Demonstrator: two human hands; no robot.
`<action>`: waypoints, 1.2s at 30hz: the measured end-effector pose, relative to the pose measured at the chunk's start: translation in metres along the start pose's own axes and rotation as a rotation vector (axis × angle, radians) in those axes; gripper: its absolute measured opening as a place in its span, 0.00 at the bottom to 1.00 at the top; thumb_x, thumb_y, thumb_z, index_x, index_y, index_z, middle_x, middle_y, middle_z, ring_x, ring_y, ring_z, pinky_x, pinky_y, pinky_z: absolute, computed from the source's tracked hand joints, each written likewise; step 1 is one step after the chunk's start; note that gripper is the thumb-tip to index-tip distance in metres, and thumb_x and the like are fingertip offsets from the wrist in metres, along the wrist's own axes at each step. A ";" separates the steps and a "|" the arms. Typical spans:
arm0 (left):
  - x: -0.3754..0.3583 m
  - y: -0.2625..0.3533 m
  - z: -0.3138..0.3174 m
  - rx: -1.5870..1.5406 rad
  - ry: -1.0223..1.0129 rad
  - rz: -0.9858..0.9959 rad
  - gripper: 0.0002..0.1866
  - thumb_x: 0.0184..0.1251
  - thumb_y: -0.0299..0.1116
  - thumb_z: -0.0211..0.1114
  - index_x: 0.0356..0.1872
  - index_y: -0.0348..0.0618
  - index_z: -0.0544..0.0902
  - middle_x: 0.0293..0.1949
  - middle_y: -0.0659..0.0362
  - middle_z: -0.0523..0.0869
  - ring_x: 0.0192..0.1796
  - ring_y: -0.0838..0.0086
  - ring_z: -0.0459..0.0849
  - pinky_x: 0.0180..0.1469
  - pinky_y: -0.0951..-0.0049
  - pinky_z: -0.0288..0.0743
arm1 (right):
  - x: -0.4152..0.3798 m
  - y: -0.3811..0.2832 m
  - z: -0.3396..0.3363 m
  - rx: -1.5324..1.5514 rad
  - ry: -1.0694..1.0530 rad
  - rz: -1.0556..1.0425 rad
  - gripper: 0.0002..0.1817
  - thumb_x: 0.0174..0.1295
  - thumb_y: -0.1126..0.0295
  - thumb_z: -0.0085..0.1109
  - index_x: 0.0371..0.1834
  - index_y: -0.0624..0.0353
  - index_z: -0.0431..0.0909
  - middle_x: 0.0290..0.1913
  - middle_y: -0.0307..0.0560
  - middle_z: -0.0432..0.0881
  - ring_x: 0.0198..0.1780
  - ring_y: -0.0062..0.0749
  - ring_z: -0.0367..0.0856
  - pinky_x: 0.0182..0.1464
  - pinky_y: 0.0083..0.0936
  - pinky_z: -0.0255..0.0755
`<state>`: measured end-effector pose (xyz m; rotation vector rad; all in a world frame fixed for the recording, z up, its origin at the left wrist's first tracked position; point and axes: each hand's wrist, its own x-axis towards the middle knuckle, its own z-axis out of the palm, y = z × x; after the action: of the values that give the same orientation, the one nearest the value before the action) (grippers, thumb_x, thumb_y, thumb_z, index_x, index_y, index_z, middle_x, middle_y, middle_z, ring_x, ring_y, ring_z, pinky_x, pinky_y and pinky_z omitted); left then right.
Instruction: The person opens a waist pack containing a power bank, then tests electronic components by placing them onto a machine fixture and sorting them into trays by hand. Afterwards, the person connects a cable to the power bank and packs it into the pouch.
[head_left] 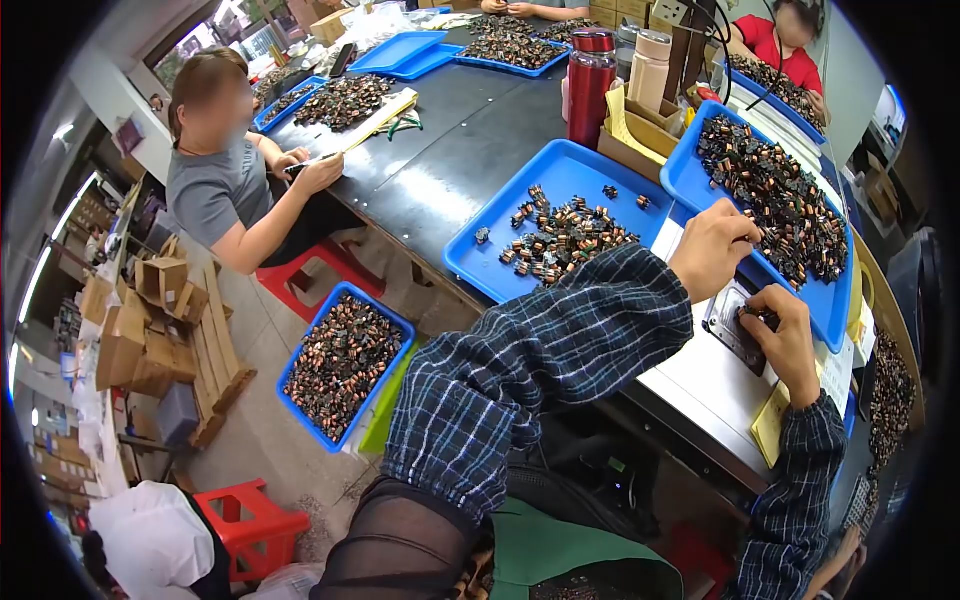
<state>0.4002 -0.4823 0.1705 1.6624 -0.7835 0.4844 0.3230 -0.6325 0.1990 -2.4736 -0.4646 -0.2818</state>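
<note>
My left hand [712,248] is over the near edge of the right blue tray [690,165], its fingers curled together; whatever they may hold is hidden. Below it and to the right, my right hand [785,340] pinches a small dark component [762,318] at a metal plate fixture [735,330]. The fixture sits on a white-topped metal box [690,385]. Many small black and copper components [770,190] fill the right tray. A second blue tray [480,240], left of my left hand, bears a looser pile of components [575,235].
Red bottle [592,90], beige bottle [650,72] and cardboard box [635,140] stand behind the trays. A yellow pad [770,425] lies by my right wrist. A filled blue tray [343,367] is low at left. Seated co-worker [225,180] at left holds a phone.
</note>
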 end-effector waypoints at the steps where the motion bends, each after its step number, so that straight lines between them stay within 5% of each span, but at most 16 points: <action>1: -0.001 -0.002 0.002 0.008 0.017 0.011 0.05 0.48 0.24 0.63 0.28 0.36 0.78 0.30 0.51 0.77 0.34 0.63 0.77 0.38 0.67 0.71 | -0.001 0.001 0.000 0.000 -0.003 0.001 0.07 0.41 0.78 0.60 0.24 0.67 0.72 0.24 0.50 0.74 0.28 0.39 0.73 0.33 0.25 0.65; 7: -0.001 0.011 -0.005 -0.041 -0.035 -0.136 0.06 0.50 0.23 0.60 0.32 0.38 0.78 0.31 0.51 0.76 0.36 0.60 0.77 0.41 0.66 0.71 | -0.001 0.009 0.000 0.015 0.064 -0.137 0.06 0.43 0.79 0.58 0.25 0.67 0.73 0.21 0.43 0.73 0.21 0.25 0.69 0.26 0.19 0.62; 10: -0.006 0.009 -0.002 -0.003 -0.062 -0.083 0.07 0.50 0.21 0.59 0.32 0.38 0.78 0.31 0.51 0.76 0.36 0.59 0.77 0.41 0.66 0.71 | -0.001 0.017 -0.014 0.423 0.115 0.180 0.03 0.51 0.75 0.57 0.29 0.60 0.76 0.22 0.34 0.73 0.14 0.10 0.63 0.14 0.08 0.54; 11: -0.007 0.007 -0.002 0.041 -0.076 -0.009 0.06 0.50 0.21 0.59 0.31 0.37 0.78 0.31 0.51 0.76 0.36 0.59 0.77 0.41 0.66 0.71 | -0.002 0.016 -0.028 0.422 0.136 0.256 0.05 0.53 0.73 0.55 0.33 0.60 0.75 0.23 0.34 0.73 0.15 0.09 0.64 0.13 0.07 0.53; 15: -0.012 0.003 0.002 0.048 -0.133 0.042 0.06 0.48 0.20 0.59 0.30 0.36 0.77 0.31 0.50 0.77 0.35 0.59 0.78 0.40 0.67 0.72 | -0.006 0.084 -0.055 1.226 0.525 0.344 0.14 0.59 0.68 0.52 0.45 0.63 0.71 0.34 0.40 0.78 0.18 0.10 0.64 0.14 0.04 0.54; 16: -0.012 0.005 0.002 0.015 -0.184 0.025 0.06 0.47 0.19 0.59 0.30 0.36 0.77 0.31 0.50 0.77 0.35 0.59 0.78 0.39 0.68 0.72 | -0.010 0.093 -0.062 1.365 0.189 0.002 0.18 0.61 0.66 0.51 0.51 0.64 0.68 0.45 0.44 0.75 0.24 0.11 0.66 0.13 0.04 0.53; 17: -0.012 0.006 0.003 -0.019 -0.236 0.009 0.07 0.47 0.19 0.59 0.29 0.37 0.78 0.31 0.50 0.77 0.35 0.59 0.78 0.39 0.68 0.73 | -0.011 0.097 -0.063 1.365 0.189 0.000 0.18 0.61 0.66 0.51 0.51 0.64 0.68 0.45 0.44 0.75 0.24 0.11 0.66 0.13 0.04 0.53; 19: -0.015 0.006 0.006 -0.053 -0.311 0.034 0.08 0.45 0.19 0.59 0.30 0.38 0.78 0.30 0.52 0.78 0.35 0.60 0.78 0.38 0.67 0.72 | -0.011 0.102 -0.062 1.344 0.384 0.187 0.21 0.62 0.65 0.50 0.55 0.65 0.65 0.51 0.46 0.71 0.30 0.11 0.67 0.13 0.04 0.52; 21: -0.019 0.008 0.009 0.031 -0.423 0.089 0.08 0.45 0.21 0.60 0.29 0.39 0.79 0.31 0.52 0.78 0.36 0.60 0.78 0.40 0.66 0.72 | -0.008 0.108 -0.062 1.321 0.391 0.242 0.18 0.61 0.66 0.52 0.51 0.63 0.69 0.41 0.43 0.74 0.26 0.11 0.66 0.12 0.04 0.51; 25: -0.024 0.009 0.018 0.222 -0.479 0.296 0.07 0.43 0.23 0.60 0.27 0.43 0.80 0.28 0.55 0.75 0.38 0.61 0.74 0.39 0.65 0.69 | 0.000 0.115 -0.063 0.725 0.366 0.404 0.08 0.58 0.70 0.55 0.38 0.59 0.76 0.25 0.34 0.70 0.19 0.11 0.65 0.14 0.05 0.52; 27: -0.023 0.009 0.026 0.263 -0.483 0.323 0.06 0.43 0.24 0.60 0.26 0.43 0.80 0.28 0.55 0.75 0.38 0.61 0.74 0.39 0.65 0.69 | 0.005 0.118 -0.059 0.034 0.375 0.181 0.07 0.55 0.72 0.57 0.36 0.61 0.76 0.27 0.38 0.74 0.22 0.15 0.70 0.18 0.12 0.59; 29: -0.021 0.002 0.033 0.324 -0.465 0.364 0.05 0.42 0.24 0.59 0.23 0.43 0.80 0.28 0.54 0.75 0.38 0.60 0.74 0.39 0.66 0.70 | 0.008 0.137 -0.055 -0.311 0.324 -0.114 0.10 0.49 0.78 0.56 0.36 0.64 0.76 0.28 0.44 0.75 0.30 0.28 0.72 0.33 0.23 0.66; 32: -0.019 0.008 0.028 0.320 -0.516 0.334 0.07 0.39 0.23 0.58 0.23 0.43 0.80 0.28 0.54 0.75 0.38 0.60 0.75 0.39 0.66 0.70 | 0.011 0.152 -0.058 -0.214 0.166 0.055 0.12 0.45 0.80 0.56 0.36 0.64 0.77 0.29 0.46 0.75 0.32 0.30 0.72 0.37 0.23 0.66; 36: -0.021 0.002 0.024 0.156 -0.448 0.327 0.08 0.41 0.22 0.57 0.25 0.44 0.81 0.26 0.53 0.76 0.35 0.58 0.77 0.36 0.64 0.71 | 0.007 0.146 -0.056 -0.141 0.212 -0.006 0.11 0.46 0.79 0.57 0.35 0.63 0.77 0.31 0.47 0.75 0.32 0.32 0.73 0.38 0.22 0.67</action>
<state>0.3823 -0.5011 0.1521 1.8220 -1.3918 0.4082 0.3811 -0.7744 0.1698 -2.5414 -0.3729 -0.5907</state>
